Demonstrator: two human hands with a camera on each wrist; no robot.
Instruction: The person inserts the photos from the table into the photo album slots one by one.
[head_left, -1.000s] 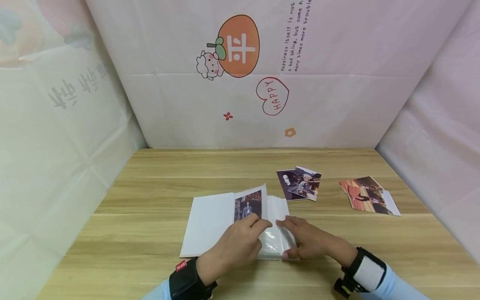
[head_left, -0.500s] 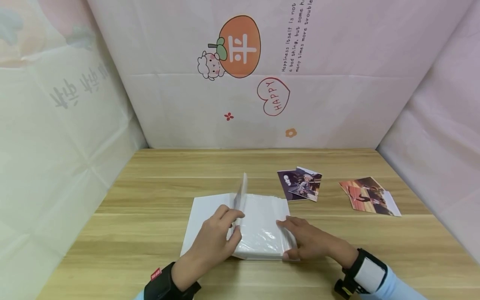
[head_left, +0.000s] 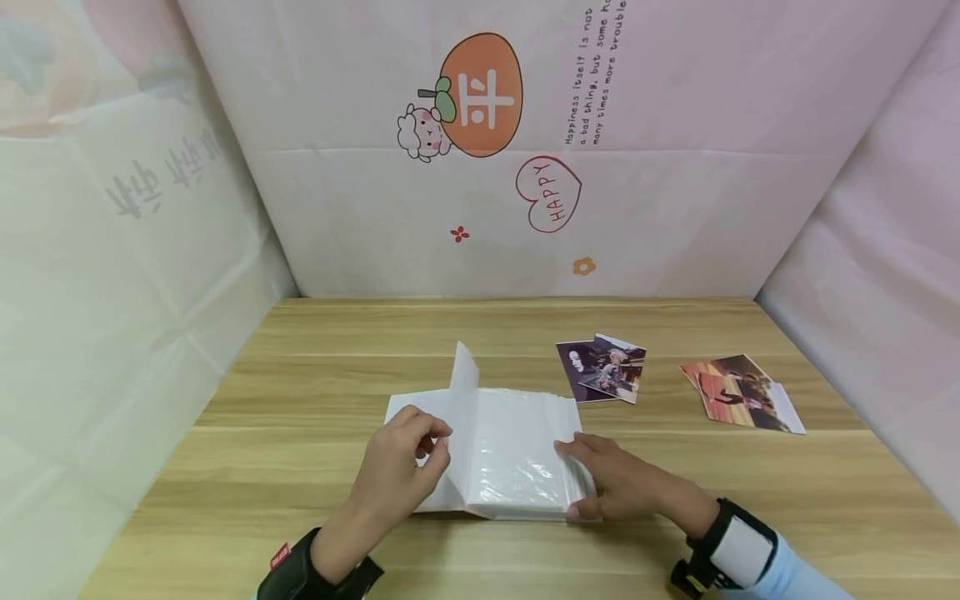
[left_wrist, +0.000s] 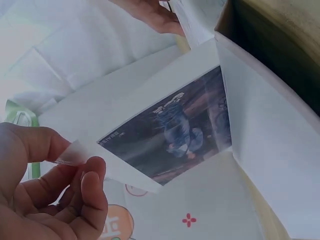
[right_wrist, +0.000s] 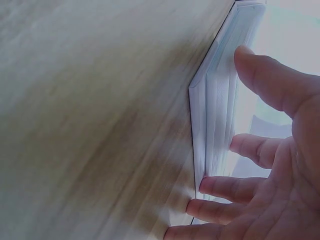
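Observation:
A white photo album [head_left: 517, 454] lies open on the wooden table [head_left: 300, 375]. My left hand [head_left: 401, 467] pinches the corner of one sleeve page [head_left: 463, 408], which stands nearly upright over the spine. In the left wrist view that page [left_wrist: 170, 135] carries a dark photo of a figure, and my left hand [left_wrist: 60, 190] has the corner between thumb and fingers. My right hand [head_left: 611, 479] rests with straight fingers on the album's right edge. The right wrist view shows my right hand [right_wrist: 260, 165] against the stacked page edges [right_wrist: 215, 115].
Two small piles of loose photos lie on the table to the right: a dark pile [head_left: 602, 368] just behind the album and a reddish pile [head_left: 738, 392] farther right. Printed paper walls [head_left: 487, 167] close in the table at the back and both sides.
My left hand has lifted the photo page from lying flat on the right stack and swung it leftward to upright. The right hand has stayed on the album's edge.

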